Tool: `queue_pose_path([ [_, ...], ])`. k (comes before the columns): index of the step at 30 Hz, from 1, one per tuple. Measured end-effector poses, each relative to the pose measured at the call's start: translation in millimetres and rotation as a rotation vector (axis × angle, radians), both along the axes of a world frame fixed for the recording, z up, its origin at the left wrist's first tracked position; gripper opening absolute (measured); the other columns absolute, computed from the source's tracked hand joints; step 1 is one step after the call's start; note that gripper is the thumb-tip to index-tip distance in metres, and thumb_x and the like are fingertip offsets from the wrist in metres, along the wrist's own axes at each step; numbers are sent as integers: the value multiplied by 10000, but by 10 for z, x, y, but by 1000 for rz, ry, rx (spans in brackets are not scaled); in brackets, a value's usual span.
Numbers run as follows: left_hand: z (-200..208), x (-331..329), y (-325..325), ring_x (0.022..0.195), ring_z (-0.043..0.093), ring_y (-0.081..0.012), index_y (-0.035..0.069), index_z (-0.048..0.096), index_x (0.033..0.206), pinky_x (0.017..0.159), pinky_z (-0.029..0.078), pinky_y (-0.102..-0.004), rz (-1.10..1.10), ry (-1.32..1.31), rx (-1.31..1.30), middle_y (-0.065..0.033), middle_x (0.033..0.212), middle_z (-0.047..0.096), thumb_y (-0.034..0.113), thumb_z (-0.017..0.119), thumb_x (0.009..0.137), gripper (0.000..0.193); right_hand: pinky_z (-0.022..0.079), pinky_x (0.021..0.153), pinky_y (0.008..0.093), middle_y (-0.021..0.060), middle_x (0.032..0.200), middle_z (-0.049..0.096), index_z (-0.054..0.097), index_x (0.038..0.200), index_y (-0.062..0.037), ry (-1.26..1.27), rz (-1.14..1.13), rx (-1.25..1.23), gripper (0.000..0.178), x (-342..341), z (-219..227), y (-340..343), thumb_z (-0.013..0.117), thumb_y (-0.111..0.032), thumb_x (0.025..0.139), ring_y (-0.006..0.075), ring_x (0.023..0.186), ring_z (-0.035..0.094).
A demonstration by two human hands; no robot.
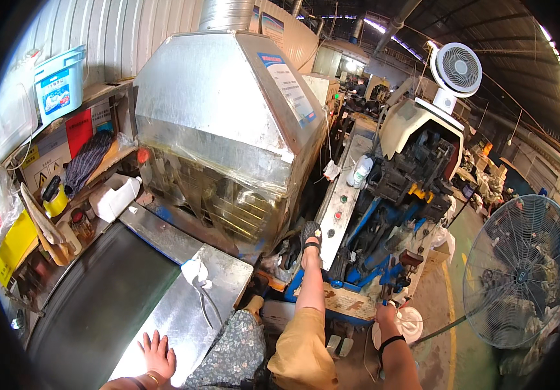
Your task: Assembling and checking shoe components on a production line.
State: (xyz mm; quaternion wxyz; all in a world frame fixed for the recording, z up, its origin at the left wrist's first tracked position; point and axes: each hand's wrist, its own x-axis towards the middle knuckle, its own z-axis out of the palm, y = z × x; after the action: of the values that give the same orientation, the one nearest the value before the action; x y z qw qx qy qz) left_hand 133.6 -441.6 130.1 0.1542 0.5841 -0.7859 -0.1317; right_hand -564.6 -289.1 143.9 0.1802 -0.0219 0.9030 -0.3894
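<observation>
My left hand (156, 356) lies with fingers spread on the shiny metal top (152, 318) beside a dark conveyor belt (104, 292). A white object with a grey cord (197, 276) rests farther up that metal top. My right hand (387, 313) is at the near edge of a blue and black machine (384, 240), its fingers curled in. What it grips there is too small to make out. Just right of this hand is a white round thing (411, 323). A leg in tan shorts (303, 351) stretches forward, its black sandal (311, 233) by the machine's control panel (342, 211).
Ahead stands a large metal hood (212, 97) with plastic sheeting below. A shelf at left carries a light-blue bucket (59, 84), yellow tape (56, 203) and a white jug (116, 197). A white fan (457, 68) tops the machine; a big floor fan (520, 273) stands at right.
</observation>
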Motion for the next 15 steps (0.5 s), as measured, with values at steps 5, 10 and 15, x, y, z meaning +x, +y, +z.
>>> queue_pose_path([
  [5, -8, -100, -90, 1396, 208, -561, 33, 567, 1295, 1106, 45, -722, -35, 11, 17, -263, 1462, 414, 301, 511, 858, 516, 523, 606, 452, 178, 812, 665, 596, 1045, 53, 241, 68, -18, 354, -302, -369, 259, 721, -207, 839, 329, 696, 664],
  [10, 19, -51, -26, 1407, 200, -549, 42, 567, 1300, 1112, 51, -715, -7, -8, 34, -253, 1475, 405, 306, 510, 863, 513, 529, 759, 456, 227, 933, 701, 648, 1038, 37, 233, -30, 43, 357, -241, -365, 128, 716, -222, 802, 383, 861, 683],
  [15, -35, -16, -5, 1404, 213, -542, 51, 573, 1300, 1109, 66, -719, -23, -51, 14, -242, 1472, 411, 317, 502, 869, 511, 517, 757, 492, 242, 891, 705, 701, 937, 32, 424, -17, 111, 353, -172, -386, 235, 729, -285, 786, 401, 823, 676],
])
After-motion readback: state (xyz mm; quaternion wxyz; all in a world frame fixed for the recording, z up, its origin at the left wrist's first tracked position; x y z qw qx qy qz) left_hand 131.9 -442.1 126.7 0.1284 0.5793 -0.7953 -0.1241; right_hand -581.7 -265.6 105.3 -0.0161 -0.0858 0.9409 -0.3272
